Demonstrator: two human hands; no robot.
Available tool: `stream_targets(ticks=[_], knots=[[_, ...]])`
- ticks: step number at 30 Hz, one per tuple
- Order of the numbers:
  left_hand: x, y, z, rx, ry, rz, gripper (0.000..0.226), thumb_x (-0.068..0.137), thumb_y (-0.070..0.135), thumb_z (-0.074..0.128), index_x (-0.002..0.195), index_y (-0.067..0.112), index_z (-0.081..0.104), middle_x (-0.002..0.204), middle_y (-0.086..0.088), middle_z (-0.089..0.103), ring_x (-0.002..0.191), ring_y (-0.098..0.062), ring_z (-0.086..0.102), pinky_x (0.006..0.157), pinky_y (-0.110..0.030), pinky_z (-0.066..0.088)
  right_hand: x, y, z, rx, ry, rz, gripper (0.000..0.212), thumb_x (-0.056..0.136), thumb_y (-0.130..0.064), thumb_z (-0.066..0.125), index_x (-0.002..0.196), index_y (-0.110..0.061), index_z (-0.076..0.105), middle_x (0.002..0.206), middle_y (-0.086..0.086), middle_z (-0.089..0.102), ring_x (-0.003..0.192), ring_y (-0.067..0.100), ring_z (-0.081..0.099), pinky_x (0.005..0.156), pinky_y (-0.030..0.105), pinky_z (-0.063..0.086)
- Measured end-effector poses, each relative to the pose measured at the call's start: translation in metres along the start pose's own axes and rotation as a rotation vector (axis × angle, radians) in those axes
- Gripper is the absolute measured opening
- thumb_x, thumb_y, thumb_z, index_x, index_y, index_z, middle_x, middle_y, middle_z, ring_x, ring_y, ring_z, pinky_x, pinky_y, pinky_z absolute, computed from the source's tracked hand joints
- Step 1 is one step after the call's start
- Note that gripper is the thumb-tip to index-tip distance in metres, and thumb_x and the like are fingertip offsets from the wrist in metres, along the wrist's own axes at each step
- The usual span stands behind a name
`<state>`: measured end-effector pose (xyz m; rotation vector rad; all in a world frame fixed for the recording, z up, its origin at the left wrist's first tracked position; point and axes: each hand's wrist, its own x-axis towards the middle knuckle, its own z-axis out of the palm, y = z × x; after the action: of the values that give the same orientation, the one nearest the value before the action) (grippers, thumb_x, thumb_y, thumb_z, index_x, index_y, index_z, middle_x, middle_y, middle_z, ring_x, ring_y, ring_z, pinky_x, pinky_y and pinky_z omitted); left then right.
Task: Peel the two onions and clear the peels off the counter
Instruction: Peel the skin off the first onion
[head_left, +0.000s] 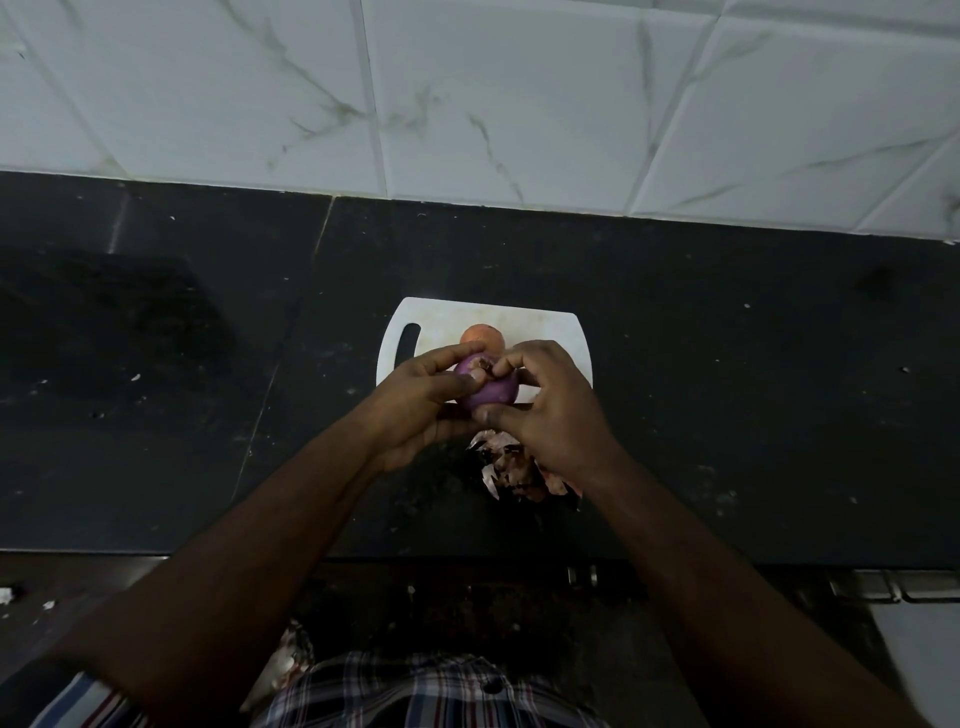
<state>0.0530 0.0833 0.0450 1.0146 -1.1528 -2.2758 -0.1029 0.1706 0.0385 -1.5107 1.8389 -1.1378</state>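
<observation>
The purple onion is held in both hands above the near edge of the white cutting board, which lies on the dark worktop. The left hand cups the onion from the left and below, fingers curled round its far side and the thumb lying across its near face. The right hand closes in from the right; its fingertips pinch at the dark stub on the end of the onion that is turned upward and away from the person. The long axis of the onion therefore runs from the left palm up toward the right fingertips, so the pull for the next strip of skin is judged to run from that stub down toward the person.

The second onion, orange-brown and apparently unpeeled, rests on the board just beyond the hands. A pile of loose peels lies on the worktop below the right wrist, not yet cleared.
</observation>
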Motion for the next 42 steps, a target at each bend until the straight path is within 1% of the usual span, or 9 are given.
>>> stream_targets(ticks=[2, 5, 9, 14, 23, 32, 36, 39, 42], knots=[[0.001, 0.000, 0.000, -0.016, 0.002, 0.012, 0.044, 0.095, 0.002, 0.061, 0.137, 0.015, 0.061, 0.131, -0.022, 0.064, 0.101, -0.030, 0.073, 0.080, -0.039, 0.063, -0.001, -0.005, -0.002, 0.006, 0.035, -0.003, 0.031, 0.074, -0.021, 0.085, 0.098, -0.022, 0.067, 0.112, -0.010, 0.059, 0.107, 0.002, 0.057, 0.089, 0.020, 0.048], [0.001, -0.001, -0.001, -0.019, -0.012, 0.031, 0.053, 0.085, 0.005, 0.068, 0.137, 0.017, 0.062, 0.137, -0.021, 0.059, 0.102, -0.032, 0.074, 0.079, -0.039, 0.064, 0.003, -0.013, -0.011, -0.008, 0.090, 0.024, 0.015, 0.085, -0.022, 0.077, 0.099, -0.024, 0.074, 0.107, -0.012, 0.066, 0.104, 0.003, 0.061, 0.092, 0.026, 0.051], [0.000, -0.002, 0.000, 0.014, -0.011, 0.056, 0.050, 0.086, 0.006, 0.070, 0.134, 0.020, 0.064, 0.138, -0.021, 0.057, 0.101, -0.032, 0.074, 0.077, -0.037, 0.063, 0.007, -0.019, -0.016, -0.159, 0.068, -0.065, 0.020, 0.087, -0.015, 0.071, 0.105, -0.021, 0.078, 0.104, -0.006, 0.068, 0.100, 0.006, 0.061, 0.083, 0.028, 0.054], [0.001, -0.003, 0.002, 0.033, 0.016, 0.091, 0.047, 0.082, 0.008, 0.074, 0.127, 0.022, 0.069, 0.139, -0.019, 0.056, 0.103, -0.034, 0.074, 0.079, -0.039, 0.063, 0.003, -0.016, -0.003, -0.272, 0.137, -0.132, 0.014, 0.092, -0.012, 0.062, 0.101, -0.010, 0.073, 0.101, 0.002, 0.064, 0.095, 0.015, 0.059, 0.078, 0.030, 0.053], [-0.002, -0.002, 0.008, 0.023, -0.013, 0.074, 0.049, 0.081, 0.009, 0.072, 0.129, 0.019, 0.068, 0.137, -0.018, 0.059, 0.106, -0.035, 0.072, 0.087, -0.047, 0.062, 0.000, -0.016, 0.009, -0.220, 0.269, -0.076, 0.008, 0.091, -0.005, 0.057, 0.090, -0.011, 0.062, 0.099, 0.002, 0.059, 0.097, 0.018, 0.055, 0.080, 0.017, 0.038], [-0.009, 0.009, -0.004, 0.078, -0.223, -0.043, 0.052, 0.082, 0.005, 0.067, 0.131, 0.019, 0.065, 0.130, -0.012, 0.067, 0.106, -0.033, 0.072, 0.079, -0.041, 0.064, 0.006, -0.017, -0.020, -0.134, 0.064, -0.161, 0.009, 0.093, -0.004, 0.056, 0.093, -0.008, 0.064, 0.098, -0.001, 0.059, 0.095, 0.010, 0.055, 0.082, 0.024, 0.047], [-0.008, 0.012, -0.004, 0.071, -0.225, -0.057, 0.054, 0.083, 0.006, 0.066, 0.135, 0.019, 0.060, 0.128, -0.014, 0.065, 0.104, -0.032, 0.072, 0.077, -0.041, 0.064, 0.011, -0.019, -0.035, -0.132, -0.011, -0.121, 0.013, 0.095, -0.008, 0.061, 0.099, -0.015, 0.070, 0.100, -0.008, 0.066, 0.099, 0.006, 0.061, 0.086, 0.027, 0.052], [-0.007, 0.011, -0.006, 0.054, -0.201, -0.066, 0.053, 0.084, 0.010, 0.067, 0.136, 0.015, 0.057, 0.124, -0.016, 0.067, 0.103, -0.034, 0.072, 0.076, -0.041, 0.064, 0.010, -0.025, -0.039, -0.031, -0.096, -0.061, 0.023, 0.096, -0.010, 0.062, 0.114, -0.022, 0.072, 0.107, -0.019, 0.065, 0.106, -0.005, 0.059, 0.091, 0.014, 0.046], [-0.008, 0.010, -0.006, 0.071, -0.200, -0.068, 0.053, 0.086, 0.011, 0.071, 0.136, 0.012, 0.054, 0.118, -0.011, 0.070, 0.101, -0.030, 0.072, 0.078, -0.038, 0.064, 0.010, -0.023, -0.042, -0.097, -0.166, -0.059, 0.027, 0.088, -0.014, 0.074, 0.113, -0.024, 0.074, 0.111, -0.013, 0.067, 0.105, 0.001, 0.061, 0.091, 0.020, 0.049]])
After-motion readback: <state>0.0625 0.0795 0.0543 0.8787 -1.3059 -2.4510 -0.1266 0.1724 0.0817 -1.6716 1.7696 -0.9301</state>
